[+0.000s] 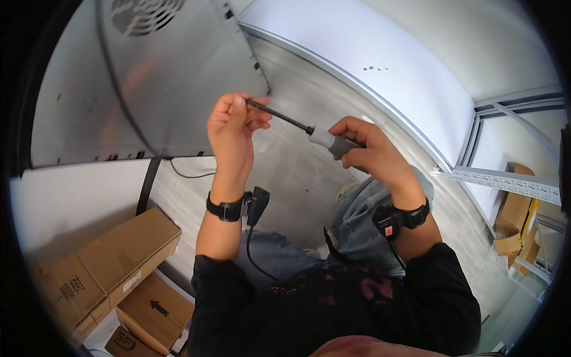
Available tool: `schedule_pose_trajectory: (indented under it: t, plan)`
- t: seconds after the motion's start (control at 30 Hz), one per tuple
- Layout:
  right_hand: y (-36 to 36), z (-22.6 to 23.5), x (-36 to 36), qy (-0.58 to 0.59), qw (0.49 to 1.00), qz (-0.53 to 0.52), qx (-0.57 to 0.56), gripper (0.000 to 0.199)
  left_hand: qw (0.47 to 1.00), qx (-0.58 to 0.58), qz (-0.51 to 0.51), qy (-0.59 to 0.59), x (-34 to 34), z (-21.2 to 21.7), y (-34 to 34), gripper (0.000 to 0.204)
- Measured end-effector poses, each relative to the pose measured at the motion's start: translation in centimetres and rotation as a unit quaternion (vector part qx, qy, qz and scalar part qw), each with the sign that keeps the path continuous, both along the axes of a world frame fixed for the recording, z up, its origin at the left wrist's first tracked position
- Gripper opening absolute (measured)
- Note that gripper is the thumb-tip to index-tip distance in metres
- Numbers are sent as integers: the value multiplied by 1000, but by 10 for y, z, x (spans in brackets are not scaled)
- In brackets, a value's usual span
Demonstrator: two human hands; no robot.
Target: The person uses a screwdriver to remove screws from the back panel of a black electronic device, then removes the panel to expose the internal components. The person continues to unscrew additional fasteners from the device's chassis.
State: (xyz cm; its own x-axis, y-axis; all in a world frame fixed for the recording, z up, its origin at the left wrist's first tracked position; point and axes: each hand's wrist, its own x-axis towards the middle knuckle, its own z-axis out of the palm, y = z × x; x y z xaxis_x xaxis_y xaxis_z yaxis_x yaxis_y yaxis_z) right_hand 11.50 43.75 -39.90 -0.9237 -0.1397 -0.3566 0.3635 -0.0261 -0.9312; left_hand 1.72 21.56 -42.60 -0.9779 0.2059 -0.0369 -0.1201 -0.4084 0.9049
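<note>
A screwdriver with a grey handle and a dark shaft is held between my hands, slanting from upper left to lower right. My right hand wraps round its handle. The thumb and fingers of my left hand pinch the far end of the shaft, so the tip itself is hidden. Left of my left hand stands a large metal panel with a round slotted grille near its top. A dark cable hangs across that panel.
Cardboard boxes are stacked at the lower left. A white surface with a metal edge runs along the upper right, and a metal rack holds more cardboard at the right. Both wrists wear black straps with small cabled devices.
</note>
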Motion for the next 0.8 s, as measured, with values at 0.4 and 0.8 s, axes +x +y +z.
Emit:
schedule_pose_trajectory:
  t: [0.4,0.8]
  plan:
    - [127,-33,-34,-32,944,-288,-161,35,942,-320,12,101,-130,-186,227,12]
    - [130,-48,-57,-34,936,-261,-236,38,856,-466,18,223,-119,-282,321,8]
